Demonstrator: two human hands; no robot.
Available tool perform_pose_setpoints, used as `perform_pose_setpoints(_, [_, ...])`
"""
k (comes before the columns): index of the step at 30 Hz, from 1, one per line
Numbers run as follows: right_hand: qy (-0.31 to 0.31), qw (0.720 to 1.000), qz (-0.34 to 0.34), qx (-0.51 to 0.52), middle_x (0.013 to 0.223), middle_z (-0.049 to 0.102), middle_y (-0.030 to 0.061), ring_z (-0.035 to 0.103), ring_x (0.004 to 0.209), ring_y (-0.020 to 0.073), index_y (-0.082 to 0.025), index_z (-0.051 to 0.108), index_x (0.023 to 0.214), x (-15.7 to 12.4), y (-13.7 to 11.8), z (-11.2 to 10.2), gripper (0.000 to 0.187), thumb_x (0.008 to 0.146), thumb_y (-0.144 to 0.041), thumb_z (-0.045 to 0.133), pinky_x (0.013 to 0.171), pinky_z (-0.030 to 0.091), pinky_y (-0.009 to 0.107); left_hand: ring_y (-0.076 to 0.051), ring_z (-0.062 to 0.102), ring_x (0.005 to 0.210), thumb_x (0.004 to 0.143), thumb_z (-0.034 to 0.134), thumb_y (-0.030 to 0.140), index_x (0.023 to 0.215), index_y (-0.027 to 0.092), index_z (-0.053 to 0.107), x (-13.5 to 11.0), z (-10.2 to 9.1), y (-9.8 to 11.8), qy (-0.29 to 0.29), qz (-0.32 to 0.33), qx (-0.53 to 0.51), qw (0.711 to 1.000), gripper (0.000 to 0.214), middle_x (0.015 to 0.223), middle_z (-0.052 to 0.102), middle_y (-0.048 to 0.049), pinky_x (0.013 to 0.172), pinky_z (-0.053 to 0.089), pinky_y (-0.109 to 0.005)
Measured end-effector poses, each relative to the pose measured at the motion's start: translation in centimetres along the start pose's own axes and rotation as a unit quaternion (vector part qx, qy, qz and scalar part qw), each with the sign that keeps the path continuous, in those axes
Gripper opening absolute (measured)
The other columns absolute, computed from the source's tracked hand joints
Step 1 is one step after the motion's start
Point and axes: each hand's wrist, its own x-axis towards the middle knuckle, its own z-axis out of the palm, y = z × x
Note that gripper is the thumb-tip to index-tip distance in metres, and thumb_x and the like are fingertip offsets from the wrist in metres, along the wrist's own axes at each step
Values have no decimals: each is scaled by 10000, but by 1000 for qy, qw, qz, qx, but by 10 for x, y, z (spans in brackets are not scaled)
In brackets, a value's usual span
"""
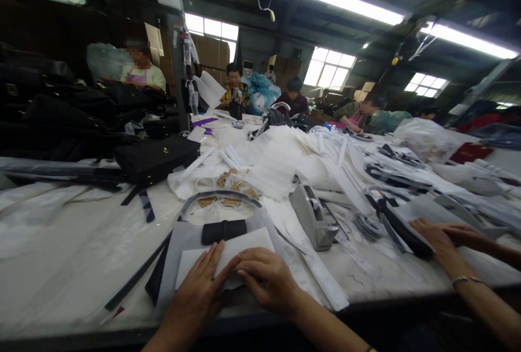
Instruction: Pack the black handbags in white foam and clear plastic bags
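A white foam sheet (pixel 248 241) lies across a handbag (pixel 167 278) with pale wrapping over its dark body. The bag's wrapped handle (pixel 222 194) arches away from me, and a black strap piece (pixel 223 231) shows just above the sheet. My left hand (pixel 199 284) rests flat on the sheet, fingers stretched out. Against its thumb, my right hand (pixel 266 276) is closed with bent fingers at the sheet's near edge. Its fingertips are partly hidden.
A grey tape dispenser (pixel 313 216) stands right of the bag. Further right, a co-worker's hands (pixel 442 238) work on a black bag (pixel 407 230). Another black bag (pixel 158 156) sits at the back left. Foam sheets (pixel 277 159) and paper tags (pixel 232 181) cover the table's middle.
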Motion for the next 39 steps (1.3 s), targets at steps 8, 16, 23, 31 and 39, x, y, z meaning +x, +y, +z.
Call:
perform_pose_setpoints(8, [12, 908, 416, 41, 608, 665, 11, 633, 505, 169, -202, 610, 831, -67, -12, -24, 322, 1012, -415, 448, 487, 463, 252, -327, 437, 1389, 928, 469, 140, 1546, 274, 282, 3, -1, -3, -18, -8, -10, 1000, 660, 1613, 258, -161, 1074, 467, -473])
perform_pose_setpoints(16, [-25, 978, 13, -209, 1103, 735, 80, 673, 1056, 231, -194, 644, 1143, -27, -27, -16, 205, 1002, -254, 506, 1005, 473, 398, -348, 492, 1342, 861, 702, 409, 1549, 302, 254, 16, -13, -19, -95, 48, -13, 994, 828, 1512, 429, -216, 1069, 452, -518])
perform_pose_setpoints(23, [-137, 940, 2, -312, 1586, 331, 136, 311, 1464, 318, -140, 276, 1555, -29, 20, 17, 769, 931, -419, 629, 1212, 250, 524, -339, 398, 1410, 863, 671, 499, 1553, 296, 236, 17, -15, -40, -92, 71, -27, 993, 840, 1569, 337, -198, 1090, 428, -504])
perform_pose_setpoints(31, [-74, 989, 103, -80, 1089, 758, 34, 705, 1006, 198, -255, 737, 1111, 67, 18, -31, 246, 981, -325, 541, 940, 532, 315, -316, 321, 1451, 778, 740, 136, 1553, 366, 174, 10, -7, -27, -114, 12, -41, 993, 987, 1622, 231, -132, 1128, 394, -531])
perform_pose_setpoints(39, [-72, 952, 299, 6, 1031, 759, 106, 734, 857, 218, -148, 445, 1458, 290, 133, 54, 528, 991, -387, 506, 821, 583, 368, -282, 490, 1349, 857, 658, 164, 1547, 317, 254, 5, 8, -37, -22, 83, 79, 993, 814, 1466, 505, -143, 1022, 524, -411])
